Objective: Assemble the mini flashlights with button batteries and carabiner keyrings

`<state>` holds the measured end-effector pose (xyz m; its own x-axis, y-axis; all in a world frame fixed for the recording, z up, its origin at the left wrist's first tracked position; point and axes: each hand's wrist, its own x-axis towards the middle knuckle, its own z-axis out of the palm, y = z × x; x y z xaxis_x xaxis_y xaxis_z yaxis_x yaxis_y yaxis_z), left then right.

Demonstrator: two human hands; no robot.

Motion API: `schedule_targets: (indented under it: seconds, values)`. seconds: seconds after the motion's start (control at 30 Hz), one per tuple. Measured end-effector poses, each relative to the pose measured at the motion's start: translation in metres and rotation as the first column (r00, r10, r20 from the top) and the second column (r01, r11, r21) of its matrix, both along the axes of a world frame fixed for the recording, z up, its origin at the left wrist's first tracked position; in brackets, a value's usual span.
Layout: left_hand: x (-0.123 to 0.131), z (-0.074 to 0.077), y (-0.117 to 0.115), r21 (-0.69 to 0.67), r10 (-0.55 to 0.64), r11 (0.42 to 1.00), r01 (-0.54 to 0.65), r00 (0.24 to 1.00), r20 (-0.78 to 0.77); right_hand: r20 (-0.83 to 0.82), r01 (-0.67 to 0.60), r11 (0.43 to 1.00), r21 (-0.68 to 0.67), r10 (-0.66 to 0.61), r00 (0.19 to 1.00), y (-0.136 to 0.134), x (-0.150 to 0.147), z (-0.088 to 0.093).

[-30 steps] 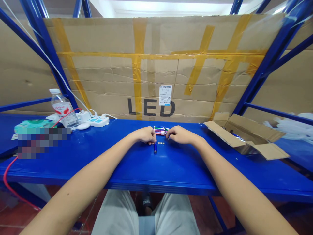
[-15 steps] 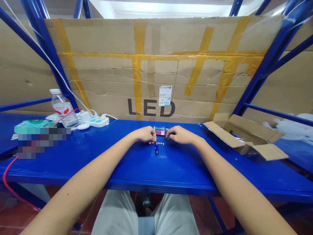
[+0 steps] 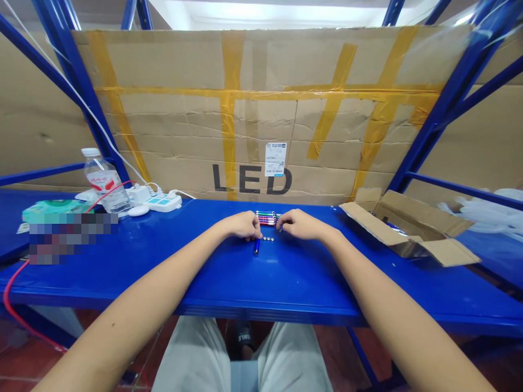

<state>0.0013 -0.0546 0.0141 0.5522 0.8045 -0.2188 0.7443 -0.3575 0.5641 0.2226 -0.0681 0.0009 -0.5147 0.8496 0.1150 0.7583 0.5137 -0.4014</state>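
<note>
My left hand (image 3: pixel 244 225) rests curled on the blue table (image 3: pixel 286 277), its fingertips touching the top end of a small blue tube-shaped piece (image 3: pixel 256 249). My right hand (image 3: pixel 300 224) is curled too, fingertips pinched at the right end of a row of small round silver button cells (image 3: pixel 268 238). What the right fingers pinch is too small to name. Behind both hands lies a bundle of thin coloured pen-like sticks (image 3: pixel 267 218).
An open cardboard box (image 3: pixel 412 228) sits at the right. A water bottle (image 3: pixel 103 182), white power strip (image 3: pixel 157 202) and a red cable (image 3: pixel 12 305) are at the left. A taped cardboard sheet marked LED (image 3: pixel 253 114) stands behind; blue rack posts flank it.
The blue tube piece has shifted slightly left and tilted under my left fingertips. Both hands stay almost where they were.
</note>
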Motion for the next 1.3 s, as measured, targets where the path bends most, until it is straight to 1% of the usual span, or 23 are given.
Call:
schedule_targets:
  seconds: [0.23, 0.4, 0.6, 0.83, 0.9, 0.93, 1.0, 1.03, 1.1, 1.17, 1.2, 1.3]
  values:
    - [0.000, 0.003, -0.002, -0.003, 0.017, 1.000, -0.017, 1.000, -0.011, -0.015, -0.012, 1.000, 0.004, 0.012, 1.000, 0.000, 0.000, 0.000]
    - [0.000, 0.002, -0.002, -0.022, 0.016, 1.000, -0.016, 1.000, -0.005, -0.012, -0.005, 1.000, -0.001, 0.005, 1.000, -0.001, 0.000, 0.001]
    - [-0.001, 0.000, -0.001, -0.077, 0.005, 0.997, -0.003, 0.999, 0.036, -0.018, -0.008, 1.000, -0.002, 0.008, 1.000, -0.003, -0.001, 0.002]
    - [-0.003, 0.000, 0.001, -0.073, -0.004, 0.997, 0.007, 0.999, 0.049, -0.031, -0.006, 1.000, -0.007, 0.006, 0.999, -0.003, -0.001, 0.003]
    - [-0.002, -0.002, 0.003, -0.029, 0.003, 1.000, -0.001, 0.998, 0.062, -0.051, -0.003, 1.000, -0.019, 0.002, 0.999, -0.004, -0.001, 0.003]
    - [-0.001, -0.004, 0.005, 0.024, 0.019, 0.999, -0.021, 0.997, 0.078, -0.074, 0.002, 0.999, -0.037, -0.005, 0.997, -0.004, -0.002, 0.003]
    - [0.001, -0.007, 0.007, 0.184, 0.035, 0.981, -0.063, 0.988, 0.153, -0.165, 0.017, 0.995, -0.098, -0.034, 0.986, -0.005, -0.003, 0.004]
    - [0.003, -0.009, 0.008, 0.262, 0.014, 0.962, -0.071, 0.977, 0.212, -0.232, 0.022, 0.991, -0.136, -0.053, 0.971, -0.006, -0.004, 0.003]
    - [0.007, -0.013, 0.007, 0.357, -0.089, 0.933, -0.040, 0.937, 0.337, -0.374, 0.020, 0.979, -0.201, -0.095, 0.923, -0.006, -0.006, 0.003]
    - [0.012, -0.015, 0.003, 0.376, -0.186, 0.927, 0.013, 0.883, 0.430, -0.484, -0.001, 0.969, -0.248, -0.123, 0.867, -0.006, -0.009, 0.003]
    - [0.014, -0.016, 0.001, 0.378, -0.208, 0.926, 0.023, 0.865, 0.457, -0.521, -0.019, 0.963, -0.268, -0.128, 0.844, -0.006, -0.010, 0.002]
    - [0.019, -0.019, -0.005, 0.397, -0.219, 0.918, 0.006, 0.842, 0.493, -0.590, -0.076, 0.948, -0.310, -0.129, 0.797, -0.007, -0.012, 0.002]
